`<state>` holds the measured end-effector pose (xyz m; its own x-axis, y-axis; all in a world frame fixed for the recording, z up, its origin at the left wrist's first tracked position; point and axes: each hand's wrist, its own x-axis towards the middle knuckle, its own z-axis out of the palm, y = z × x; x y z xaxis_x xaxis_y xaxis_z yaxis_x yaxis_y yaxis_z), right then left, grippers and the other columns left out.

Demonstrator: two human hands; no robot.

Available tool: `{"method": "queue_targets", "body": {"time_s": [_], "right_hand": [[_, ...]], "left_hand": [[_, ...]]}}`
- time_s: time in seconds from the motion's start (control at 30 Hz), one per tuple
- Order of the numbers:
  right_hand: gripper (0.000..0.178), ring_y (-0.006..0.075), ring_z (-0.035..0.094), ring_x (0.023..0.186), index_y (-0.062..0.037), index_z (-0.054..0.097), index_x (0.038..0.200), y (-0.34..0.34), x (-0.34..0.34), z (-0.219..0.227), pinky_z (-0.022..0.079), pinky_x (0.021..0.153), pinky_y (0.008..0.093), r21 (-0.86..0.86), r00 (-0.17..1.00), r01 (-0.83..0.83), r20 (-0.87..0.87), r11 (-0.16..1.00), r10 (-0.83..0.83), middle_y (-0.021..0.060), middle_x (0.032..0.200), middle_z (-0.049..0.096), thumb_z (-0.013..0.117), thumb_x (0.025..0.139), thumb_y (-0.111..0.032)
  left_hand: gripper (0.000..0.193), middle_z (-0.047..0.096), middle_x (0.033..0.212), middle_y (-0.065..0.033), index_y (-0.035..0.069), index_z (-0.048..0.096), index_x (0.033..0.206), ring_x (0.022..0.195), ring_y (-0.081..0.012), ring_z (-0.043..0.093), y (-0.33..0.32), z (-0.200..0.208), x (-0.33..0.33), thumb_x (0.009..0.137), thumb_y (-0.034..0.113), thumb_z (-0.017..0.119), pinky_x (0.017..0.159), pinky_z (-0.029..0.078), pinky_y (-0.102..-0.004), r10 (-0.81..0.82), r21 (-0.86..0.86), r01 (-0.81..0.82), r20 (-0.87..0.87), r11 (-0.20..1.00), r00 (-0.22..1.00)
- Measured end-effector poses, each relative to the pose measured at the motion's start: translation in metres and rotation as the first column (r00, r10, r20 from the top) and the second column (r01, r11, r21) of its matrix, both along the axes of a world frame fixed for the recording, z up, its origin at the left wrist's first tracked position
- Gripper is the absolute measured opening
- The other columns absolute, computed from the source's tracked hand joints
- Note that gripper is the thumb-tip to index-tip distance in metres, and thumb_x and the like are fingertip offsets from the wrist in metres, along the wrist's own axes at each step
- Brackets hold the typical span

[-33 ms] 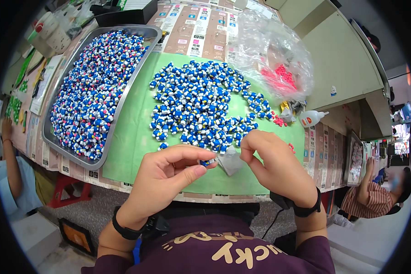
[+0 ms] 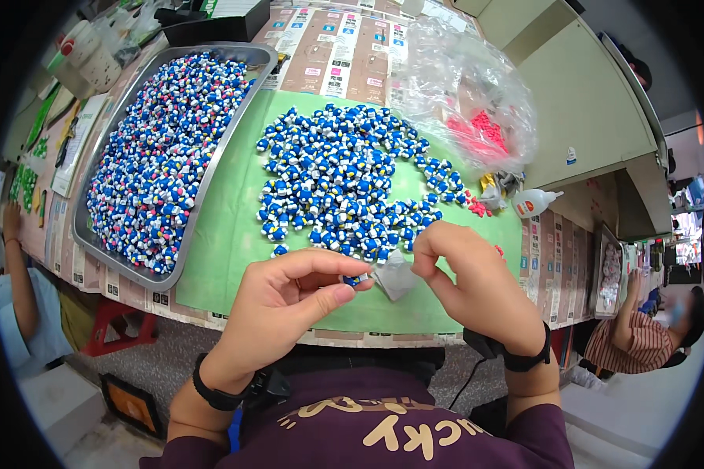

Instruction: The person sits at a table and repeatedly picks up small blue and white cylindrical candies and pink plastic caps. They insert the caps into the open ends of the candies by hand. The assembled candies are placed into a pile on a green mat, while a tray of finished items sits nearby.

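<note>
My left hand point(image 2: 289, 295) pinches a small blue-and-white figure point(image 2: 353, 280) between thumb and fingers, just above the near part of the green mat point(image 2: 231, 234). Close by on the right, my right hand point(image 2: 477, 285) is closed in a pinch with its fingertips pointing down; anything they hold is too small or hidden to make out. Between the hands lies a small crumpled white sheet point(image 2: 396, 279). Beyond them spreads a loose pile of similar blue-and-white figures point(image 2: 336, 172). Small pink pieces point(image 2: 479, 205) lie at the pile's right edge.
A metal tray point(image 2: 181, 262) heaped with such figures stands at the left. At the back right lies a clear plastic bag point(image 2: 430, 70) with pink pieces point(image 2: 485, 133). A white squeeze bottle point(image 2: 533, 202) lies near a cabinet point(image 2: 587, 102). Other people sit at both sides.
My right hand has shifted very slightly. The left hand keeps hold of the figure, and the pile looks the same.
</note>
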<state>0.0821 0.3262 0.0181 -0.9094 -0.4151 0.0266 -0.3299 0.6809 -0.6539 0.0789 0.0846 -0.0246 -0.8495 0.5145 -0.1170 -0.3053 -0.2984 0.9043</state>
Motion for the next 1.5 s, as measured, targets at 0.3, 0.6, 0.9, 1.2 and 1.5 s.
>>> {"method": "queue_targets", "body": {"time_s": [0.3,0.6,0.9,1.2,1.5], "right_hand": [[0.024,0.0192,0.059,0.081,-0.0056,0.049,0.080,-0.038,0.017,0.011,0.047,0.074,0.0302,-0.546,0.993,0.116,0.044,0.830,-0.109,0.0089,0.088,0.061,0.066,0.082,0.011],[0.025,0.0220,0.059,0.081,-0.0071,0.047,0.079,-0.054,0.020,0.004,0.043,0.072,0.0329,-0.434,0.979,0.142,-0.069,0.890,-0.190,0.0069,0.087,0.060,0.067,0.080,0.009],[0.034,0.0172,0.054,0.088,-0.0093,0.042,0.082,-0.030,0.022,0.001,0.043,0.079,0.0299,-0.502,0.973,0.181,0.216,0.845,-0.080,0.0069,0.091,0.055,0.072,0.081,0.006],[0.009,0.0156,0.060,0.074,0.0017,0.053,0.085,0.126,0.044,-0.026,0.048,0.070,0.0293,-0.003,0.784,0.616,-0.095,0.788,-0.613,0.0075,0.079,0.059,0.060,0.084,0.007],[0.011,0.0109,0.057,0.067,0.0009,0.051,0.085,0.131,0.049,-0.057,0.045,0.061,0.0259,0.040,0.773,0.632,0.027,0.774,-0.634,0.0068,0.073,0.059,0.057,0.082,0.010]], "left_hand": [[0.028,0.067,0.112,-0.0129,-0.004,0.063,0.112,0.102,-0.0172,0.066,0.008,0.000,0.001,0.085,-0.009,0.068,0.091,0.054,-0.0300,0.089,0.103,-0.088,-0.005,0.991,0.996],[0.026,0.070,0.101,-0.0135,-0.002,0.070,0.102,0.088,-0.0173,0.069,0.014,0.004,0.009,0.078,-0.011,0.073,0.076,0.057,-0.0284,0.264,-0.061,-0.318,-0.426,0.946,0.866],[0.020,0.071,0.088,-0.0132,-0.001,0.070,0.089,0.079,-0.0206,0.069,0.009,0.006,0.012,0.073,-0.012,0.075,0.068,0.055,-0.0286,0.176,-0.157,-0.345,-0.629,0.925,0.757],[0.016,0.061,0.102,-0.0042,-0.001,0.063,0.104,0.080,-0.0083,0.056,-0.120,-0.016,-0.028,0.089,-0.006,0.063,0.071,0.046,-0.0205,0.305,-0.292,-0.864,-0.849,0.410,0.431],[0.025,0.063,0.108,-0.0042,0.005,0.066,0.109,0.078,-0.0099,0.057,-0.051,-0.001,-0.021,0.084,-0.001,0.069,0.059,0.047,-0.0234,0.067,-0.472,-0.733,-0.818,0.490,0.571]]}}
